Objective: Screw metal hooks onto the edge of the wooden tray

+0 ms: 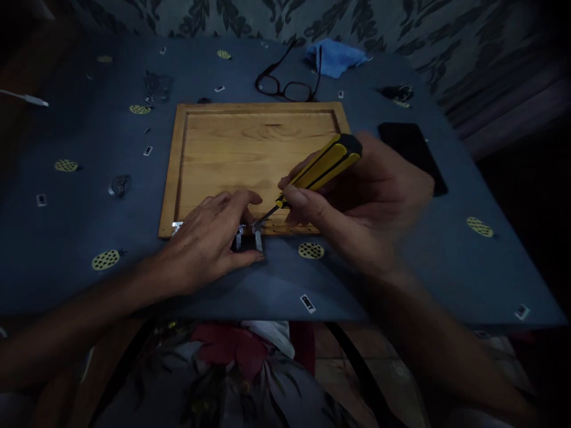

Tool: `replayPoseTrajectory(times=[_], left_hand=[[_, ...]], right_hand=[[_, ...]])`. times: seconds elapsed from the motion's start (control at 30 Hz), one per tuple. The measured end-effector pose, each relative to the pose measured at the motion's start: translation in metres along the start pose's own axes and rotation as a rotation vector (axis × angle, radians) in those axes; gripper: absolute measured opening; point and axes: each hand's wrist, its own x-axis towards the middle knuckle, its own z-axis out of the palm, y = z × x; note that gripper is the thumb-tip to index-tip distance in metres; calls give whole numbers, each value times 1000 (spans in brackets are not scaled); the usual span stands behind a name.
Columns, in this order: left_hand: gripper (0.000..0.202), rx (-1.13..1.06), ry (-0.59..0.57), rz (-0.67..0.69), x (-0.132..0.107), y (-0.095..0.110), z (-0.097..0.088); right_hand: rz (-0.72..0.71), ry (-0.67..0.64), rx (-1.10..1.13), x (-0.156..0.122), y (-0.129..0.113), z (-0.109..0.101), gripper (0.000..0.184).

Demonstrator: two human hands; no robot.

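A wooden board with a raised frame lies flat before me. My right hand is closed round a yellow and black screwdriver, which slants down to the left. Its tip meets a small silver metal fitting on the board's near edge; whether it sits in a screw head is too small to tell. My left hand rests over that edge, thumb and fingers about the fitting and partly hiding it. A second shiny metal piece shows at the board's near left corner.
Behind the board lie eyeglasses and a blue cloth. A black phone-like slab is at the right. Left of the board are a clear plastic bag and a small dark and metallic object. A patterned blue cloth covers the table.
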Motion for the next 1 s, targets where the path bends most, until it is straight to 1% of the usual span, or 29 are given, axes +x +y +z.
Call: replayPoseTrajectory(times=[0.1, 0.2, 0.27, 0.33, 0.43, 0.53, 0.7, 0.77, 0.83, 1.0], left_hand=[[50, -7, 3, 2, 0, 0, -1], [50, -19, -6, -5, 1, 1, -1], [49, -21, -8, -8, 1, 1, -2], [47, -16, -7, -9, 1, 2, -2], [47, -6, 0, 1, 0, 1, -1], [51, 12, 14, 7, -1, 0, 1], [58, 18, 13, -1, -1, -1, 1], [61, 4, 6, -9, -1, 0, 0], [63, 2, 6, -11, -1, 0, 0], [58, 30, 18, -9, -2, -1, 1]], right_hand=[[-12, -24, 25, 1, 1, -1, 23], [-17, -89, 56, 4, 0, -3, 27], [-7, -138, 66, 4, 0, -5, 27], [8, -151, 63, 5, -1, -6, 25], [6, -135, 59, 6, -1, -6, 25], [-30, -117, 68, 6, 1, -3, 30], [-58, 52, 87, 3, -1, 1, 25], [-57, 93, 65, 2, -2, 1, 24], [-45, 87, 46, 1, -3, 0, 24], [-19, 27, 27, 1, -2, 1, 26]])
